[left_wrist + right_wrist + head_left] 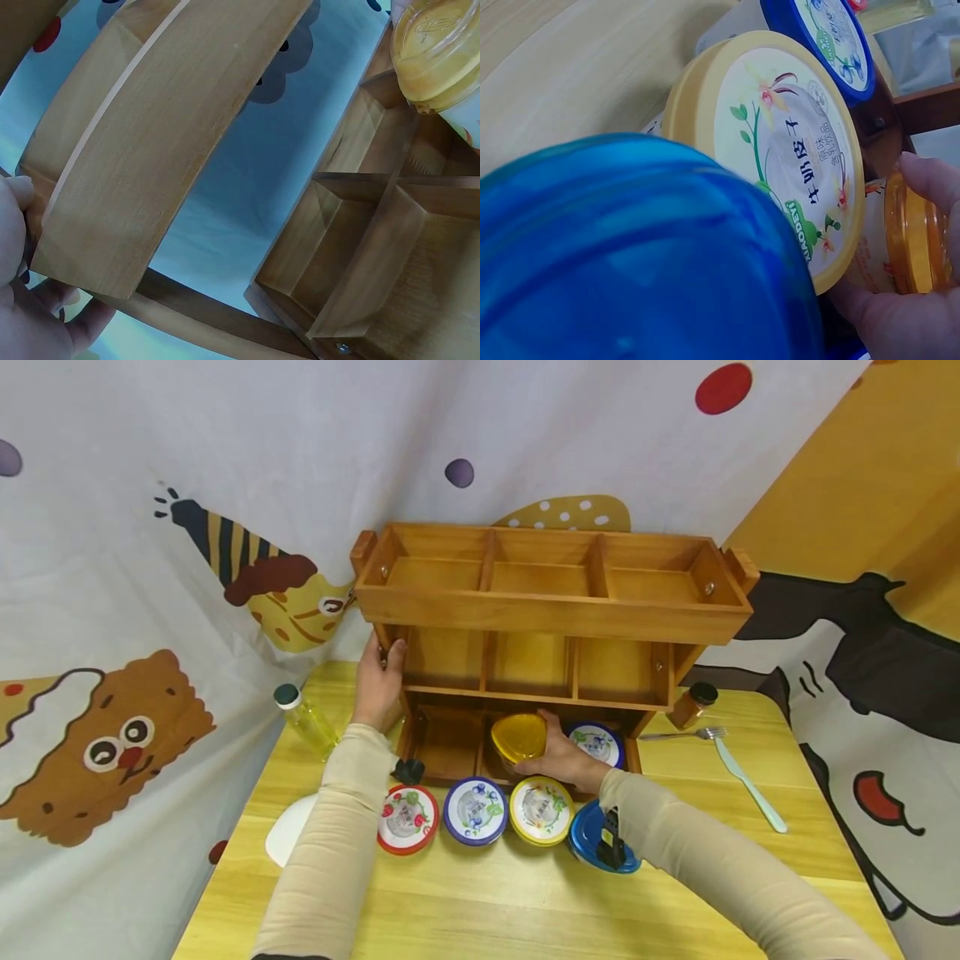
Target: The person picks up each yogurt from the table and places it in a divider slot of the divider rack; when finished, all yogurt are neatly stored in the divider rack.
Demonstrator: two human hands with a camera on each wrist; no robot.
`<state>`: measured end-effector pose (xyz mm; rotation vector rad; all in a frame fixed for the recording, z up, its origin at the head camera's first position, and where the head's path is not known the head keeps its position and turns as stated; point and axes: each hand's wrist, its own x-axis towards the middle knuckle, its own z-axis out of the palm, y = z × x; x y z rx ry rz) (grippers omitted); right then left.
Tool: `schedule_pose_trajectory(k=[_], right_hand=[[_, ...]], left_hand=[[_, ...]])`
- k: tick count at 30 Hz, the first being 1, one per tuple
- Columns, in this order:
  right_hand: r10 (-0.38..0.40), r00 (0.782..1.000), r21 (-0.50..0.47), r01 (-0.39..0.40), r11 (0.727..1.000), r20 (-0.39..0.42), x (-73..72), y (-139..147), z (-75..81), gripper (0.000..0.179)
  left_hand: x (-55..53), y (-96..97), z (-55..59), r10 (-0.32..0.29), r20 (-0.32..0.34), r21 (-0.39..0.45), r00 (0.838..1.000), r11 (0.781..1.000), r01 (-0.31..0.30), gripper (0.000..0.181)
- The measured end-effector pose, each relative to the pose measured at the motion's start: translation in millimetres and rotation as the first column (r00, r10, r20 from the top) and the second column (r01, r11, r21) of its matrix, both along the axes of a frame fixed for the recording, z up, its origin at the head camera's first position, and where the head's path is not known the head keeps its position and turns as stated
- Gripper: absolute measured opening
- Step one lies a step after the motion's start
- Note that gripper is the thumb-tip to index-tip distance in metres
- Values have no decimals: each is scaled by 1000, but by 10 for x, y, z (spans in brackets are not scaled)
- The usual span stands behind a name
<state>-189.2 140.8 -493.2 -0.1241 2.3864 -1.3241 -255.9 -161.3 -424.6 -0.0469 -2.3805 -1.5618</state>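
A three-tier wooden organizer [555, 614] stands at the back of the table. My left hand [377, 681] grips its left side near the middle tier, thumb at the inner edge. My right hand [562, 756] holds a tub with a domed amber lid [519, 735] over the bottom tier's middle compartment, thumb and fingers on opposite sides. The right wrist view shows that amber lid [915, 236] beside the thumb. A blue-rimmed tub [596, 743] sits in the bottom tier's right compartment. Whether the held tub touches the compartment floor is hidden.
In front stand a red-rimmed tub [407, 820], a dark-blue-rimmed tub [476, 811], a yellow-rimmed tub [541, 811] and a blue-domed tub [585, 835]. A bottle [311, 722] and white item [288, 831] lie left; a jar [692, 706], fork [693, 734] and knife [750, 785] right.
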Motion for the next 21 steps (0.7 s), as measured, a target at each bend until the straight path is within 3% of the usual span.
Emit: schedule_pose_trajectory(k=[13, 21], right_hand=[[-3, 999, -22, 4, 1000, 39, 38, 66, 84, 112], [17, 997, -78, -11, 997, 80, 163, 149, 212, 110]], left_hand=[[-5, -12, -6, 8, 6, -5, 1000, 1000, -8, 43], [-8, -8, -7, 0, 7, 4, 1000, 1000, 0, 41]])
